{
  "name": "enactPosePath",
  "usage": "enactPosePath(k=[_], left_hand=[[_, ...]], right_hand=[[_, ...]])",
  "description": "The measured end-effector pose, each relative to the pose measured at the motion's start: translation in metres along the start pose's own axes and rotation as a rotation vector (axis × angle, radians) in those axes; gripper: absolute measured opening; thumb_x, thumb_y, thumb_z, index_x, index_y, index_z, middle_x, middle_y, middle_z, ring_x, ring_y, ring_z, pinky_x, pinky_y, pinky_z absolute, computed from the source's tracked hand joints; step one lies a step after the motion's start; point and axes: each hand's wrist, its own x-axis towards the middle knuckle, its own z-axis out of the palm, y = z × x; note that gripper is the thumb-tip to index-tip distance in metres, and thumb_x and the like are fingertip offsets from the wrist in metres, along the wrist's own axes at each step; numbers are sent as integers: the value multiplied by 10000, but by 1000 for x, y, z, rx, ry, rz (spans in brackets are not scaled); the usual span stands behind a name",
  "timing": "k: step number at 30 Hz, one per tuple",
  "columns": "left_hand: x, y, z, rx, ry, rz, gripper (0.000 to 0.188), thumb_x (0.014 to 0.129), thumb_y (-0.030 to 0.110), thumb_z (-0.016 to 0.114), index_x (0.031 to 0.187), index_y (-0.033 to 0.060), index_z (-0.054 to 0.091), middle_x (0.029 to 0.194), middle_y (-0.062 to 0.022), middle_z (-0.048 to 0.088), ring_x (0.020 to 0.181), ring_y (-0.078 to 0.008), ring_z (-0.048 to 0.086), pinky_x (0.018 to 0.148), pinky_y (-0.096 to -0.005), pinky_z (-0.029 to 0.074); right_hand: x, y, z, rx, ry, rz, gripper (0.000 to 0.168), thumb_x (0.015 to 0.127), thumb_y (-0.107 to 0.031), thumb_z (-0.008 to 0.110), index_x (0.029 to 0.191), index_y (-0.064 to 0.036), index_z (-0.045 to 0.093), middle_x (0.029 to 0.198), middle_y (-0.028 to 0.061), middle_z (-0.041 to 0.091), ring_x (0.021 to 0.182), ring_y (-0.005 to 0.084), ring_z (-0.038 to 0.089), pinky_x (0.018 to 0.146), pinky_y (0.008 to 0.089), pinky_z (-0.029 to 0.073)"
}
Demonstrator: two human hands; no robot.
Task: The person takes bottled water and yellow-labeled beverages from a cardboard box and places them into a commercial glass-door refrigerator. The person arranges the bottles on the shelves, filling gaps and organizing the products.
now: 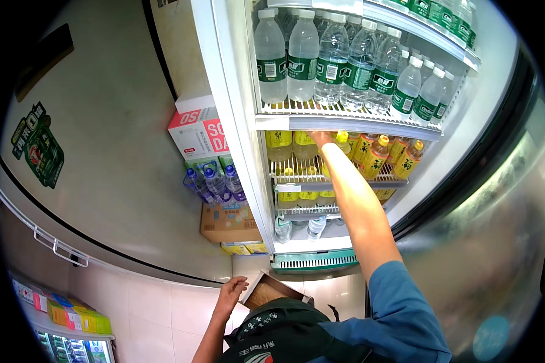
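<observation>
My right hand (321,138) reaches into an upright display fridge, just below the front rail of the water shelf. Its fingers are hidden behind that rail, among yellow-labelled drink bottles (279,144), so its grip does not show. To its right stand orange tea bottles with yellow caps (375,158). Above, plastic water bottles with green labels (302,59) fill a wire shelf. My left hand (232,290) hangs low in front of the fridge, fingers apart and holding nothing, beside an open cardboard box (265,292) on the floor.
Left of the fridge, a soda carton (200,131), blue-capped water bottles (215,181) and a brown carton (230,222) are stacked. A large metallic panel (118,136) stands at the left. The fridge's green base grille (315,261) juts out low. A second cooler (72,342) is at lower left.
</observation>
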Motion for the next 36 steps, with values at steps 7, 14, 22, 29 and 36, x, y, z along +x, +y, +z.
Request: enactPosePath(k=[7,14,22,29,36], left_hand=[[23,17,16,39,-37,21,377,1028,265,603,1275,-16,649,1112,-103,726,1045,-184,653,939,-320,492],[33,16,24,33,-117,31,380,1020,278,611,1263,-11,659,1079,-77,711,1015,-167,633,928,-304,490],[13,-11,-6,-10,-47,7,397,1010,279,603,1275,-14,649,1089,-104,709,1006,-184,644,920,-315,494],[-12,-32,-32,-68,90,-69,398,997,273,597,1273,-10,648,1112,-120,716,996,-202,665,902,-334,503],[-20,-20,-34,-39,69,-36,418,1014,309,591,1289,-1,641,1126,-114,708,1018,-202,659,912,-337,493]], right_hand=[[-27,-63,-84,82,140,112,477,984,-271,578,1416,-68,564,1414,215,589,1331,422,521,1147,524,382],[-60,-84,-127,-97,-160,83,446,942,-161,579,1369,-35,600,1249,253,639,1143,418,640,979,487,532],[-88,-62,-120,-408,-45,-92,167,819,-107,628,928,12,671,867,216,666,743,351,701,655,453,592],[-126,-156,-119,76,428,-197,436,996,-127,604,1344,128,544,1328,347,584,1109,465,628,974,508,502],[-11,-110,-26,203,253,74,459,951,-145,579,1392,-20,548,1491,270,475,1365,490,428,1144,553,348]])
